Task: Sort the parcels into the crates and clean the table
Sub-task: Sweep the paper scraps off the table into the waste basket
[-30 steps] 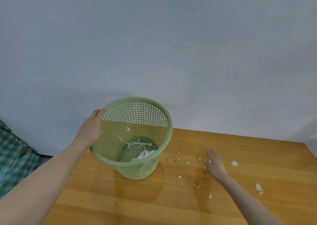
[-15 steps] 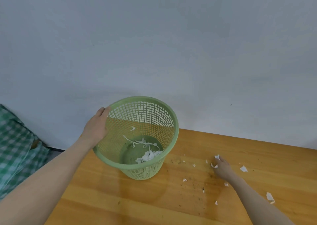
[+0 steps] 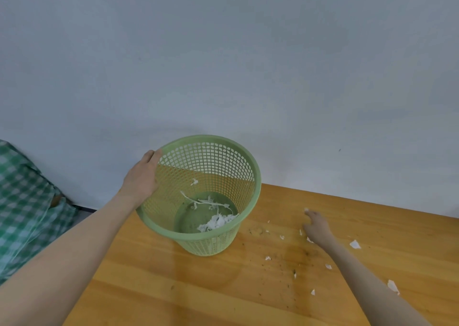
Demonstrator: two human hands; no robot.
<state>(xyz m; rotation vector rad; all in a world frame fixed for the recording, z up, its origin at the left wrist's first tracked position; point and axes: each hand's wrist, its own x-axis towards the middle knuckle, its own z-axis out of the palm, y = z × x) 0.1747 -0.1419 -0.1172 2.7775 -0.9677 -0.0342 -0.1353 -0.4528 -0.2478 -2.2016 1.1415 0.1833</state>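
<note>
Left arm is stretched forward. Left hand (image 3: 142,179) is laid against outer wall of green basket (image 3: 208,247), fingers curled at rim: basket is gripped and tilted toward person. Basket base is set on desk (image 3: 161,288) near far left corner, white shreds (image 3: 217,222) inside. Right hand (image 3: 318,226) is laid palm down near far edge, fingers straight, nothing held. Paper scraps (image 3: 355,244) are scattered around it. Left thumb is hidden. Checked cloth (image 3: 22,214) is cut off at left.

green basket (image 3: 257,184) 1 | table (image 3: 173,291) 1 | hands 2 — left hand (image 3: 142,179), right hand (image 3: 317,227) | loose paper scraps (image 3: 355,244) — about 11
</note>
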